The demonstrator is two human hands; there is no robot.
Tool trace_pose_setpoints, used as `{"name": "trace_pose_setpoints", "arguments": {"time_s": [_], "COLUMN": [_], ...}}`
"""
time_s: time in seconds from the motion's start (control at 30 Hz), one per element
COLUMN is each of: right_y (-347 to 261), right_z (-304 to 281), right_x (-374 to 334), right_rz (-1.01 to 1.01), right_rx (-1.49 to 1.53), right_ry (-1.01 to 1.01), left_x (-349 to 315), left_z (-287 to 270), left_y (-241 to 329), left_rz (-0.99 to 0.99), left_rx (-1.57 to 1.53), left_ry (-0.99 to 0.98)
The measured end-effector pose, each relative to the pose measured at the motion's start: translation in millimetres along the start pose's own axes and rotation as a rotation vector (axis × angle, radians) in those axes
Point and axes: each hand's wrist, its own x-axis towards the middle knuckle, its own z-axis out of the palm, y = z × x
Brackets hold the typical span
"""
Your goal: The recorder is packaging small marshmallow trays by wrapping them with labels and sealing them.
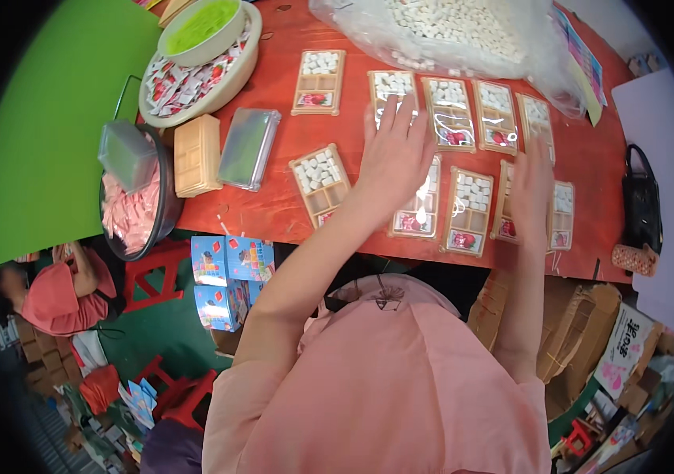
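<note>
My left hand [395, 154] lies flat, fingers stretched, over a compartment tray [392, 82] of white cube-shaped pieces in the back row. My right hand [532, 186], somewhat blurred, has its fingers extended over the trays at the right, beside a back-row tray [538, 115]. Between the hands are more trays, such as one tray [449, 114] with a glossy clear cover and a front-row tray [470, 207]. Each shows white cubes and a small red-pictured packet. Left of my left forearm, a tray [321, 178] sits tilted; another tray [318, 82] stands behind it.
At the back is a plastic bag of white cubes [463, 31]. Leftward stand a cream basin of packets [254, 43], a green-filled bowl [237, 22], stacked beige trays [197, 158], clear lids [248, 150] and a dark basin [169, 207]. A person [64, 292] sits lower left.
</note>
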Motion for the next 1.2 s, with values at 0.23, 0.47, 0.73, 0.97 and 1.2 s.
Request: {"name": "trace_pose_setpoints", "arguments": {"time_s": [0.23, 0.47, 0.73, 0.97, 1.2], "right_y": [-47.8, -80.0, -217.4, -240.5, -214.8], "right_z": [83.3, 77.8, 132.2, 117.0, 92.0], "right_x": [59.6, 64.7, 107.9, 69.7, 20.6], "right_rz": [-0.271, -0.36, -0.748, -0.608, -0.275], "right_rx": [-0.005, -0.155, 0.359, 0.287, 0.573], "right_ry": [-0.173, -0.18, -0.043, -0.187, -0.519], "left_x": [46.7, 28.1, -89.8, -135.6, -133.6], "left_z": [32.7, 9.5, -59.2, -66.2, -45.8], "left_y": [-47.6, -55.5, -46.9, -31.8, -22.1], "left_rz": [-0.177, -0.199, -0.226, -0.474, -0.363], "left_rx": [0.166, 0.037, 0.177, -0.005, -0.077], "left_ry": [-0.252, -0.123, -0.012, 0.013, 0.098]}}
